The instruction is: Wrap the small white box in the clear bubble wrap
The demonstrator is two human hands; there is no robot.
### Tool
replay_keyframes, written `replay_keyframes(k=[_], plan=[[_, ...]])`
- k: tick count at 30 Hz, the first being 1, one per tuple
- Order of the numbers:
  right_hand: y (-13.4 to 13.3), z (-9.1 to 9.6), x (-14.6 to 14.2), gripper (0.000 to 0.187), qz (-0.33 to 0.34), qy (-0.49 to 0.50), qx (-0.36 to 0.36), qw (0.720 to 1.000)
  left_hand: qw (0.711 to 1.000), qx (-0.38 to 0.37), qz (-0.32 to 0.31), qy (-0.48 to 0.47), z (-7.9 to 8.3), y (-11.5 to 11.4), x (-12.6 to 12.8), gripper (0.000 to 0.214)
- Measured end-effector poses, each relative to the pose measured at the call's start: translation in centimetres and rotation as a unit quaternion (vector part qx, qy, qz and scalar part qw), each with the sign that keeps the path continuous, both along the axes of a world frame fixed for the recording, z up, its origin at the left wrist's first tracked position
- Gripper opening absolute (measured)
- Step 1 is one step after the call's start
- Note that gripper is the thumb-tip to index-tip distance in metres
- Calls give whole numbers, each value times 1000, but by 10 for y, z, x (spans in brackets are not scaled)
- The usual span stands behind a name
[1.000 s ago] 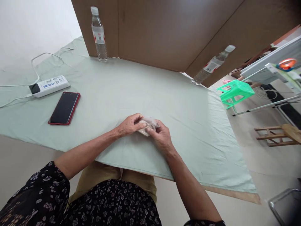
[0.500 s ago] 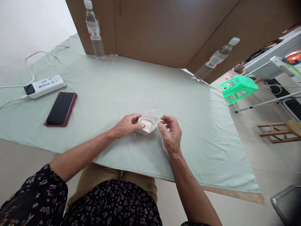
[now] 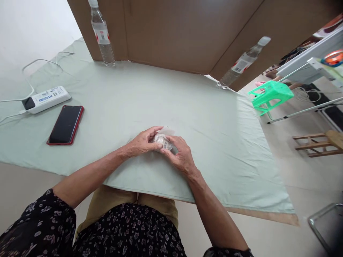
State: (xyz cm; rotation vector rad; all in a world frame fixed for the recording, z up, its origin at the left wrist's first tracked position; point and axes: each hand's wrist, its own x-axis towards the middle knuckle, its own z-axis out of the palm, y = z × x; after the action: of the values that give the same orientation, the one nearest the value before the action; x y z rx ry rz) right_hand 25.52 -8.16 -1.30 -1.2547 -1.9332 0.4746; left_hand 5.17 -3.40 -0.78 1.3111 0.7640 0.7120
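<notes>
A small clear plastic packet [image 3: 163, 140] with something pale inside sits between both hands, low over the pale green cloth [image 3: 166, 100] on the table. My left hand [image 3: 142, 142] pinches its left side with curled fingers. My right hand [image 3: 180, 155] closes on its right side, thumb and fingers wrapped round it. Most of the packet is hidden by the fingers.
A dark phone in a red case [image 3: 65, 124] and a white power bank [image 3: 46, 99] with cables lie at the left. Two water bottles [image 3: 101, 34] [image 3: 242, 64] stand at the back by a brown panel. A green plastic stool [image 3: 269, 94] and a wooden stool [image 3: 317, 142] are at the right.
My right hand let go of the packet half a second ago, fingers apart, and has now closed on it again. The view has shifted slightly.
</notes>
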Motion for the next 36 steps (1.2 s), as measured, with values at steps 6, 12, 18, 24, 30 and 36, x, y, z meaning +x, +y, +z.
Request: replay_keyframes(k=[6, 12, 18, 24, 30, 36], plan=[[-1, 7, 3, 34, -34, 146, -129, 980, 998, 10, 41, -47, -3, -4, 4, 76], [3, 9, -1, 23, -91, 241, -190, 947, 1000, 3, 7, -26, 0, -5, 5, 52], [3, 7, -5, 23, -120, 246, -165, 947, 999, -2, -30, 22, 3, -2, 2, 45], [3, 7, -10, 19, -77, 169, -113, 976, 999, 8, -48, 4, -6, 1, -1, 44], [4, 5, -10, 18, -20, 142, -59, 988, 998, 41, -47, 7, -2, 0, -2, 56], [6, 3, -2, 23, -95, 213, -69, 970, 996, 55, -35, 56, 5, -1, 0, 35]])
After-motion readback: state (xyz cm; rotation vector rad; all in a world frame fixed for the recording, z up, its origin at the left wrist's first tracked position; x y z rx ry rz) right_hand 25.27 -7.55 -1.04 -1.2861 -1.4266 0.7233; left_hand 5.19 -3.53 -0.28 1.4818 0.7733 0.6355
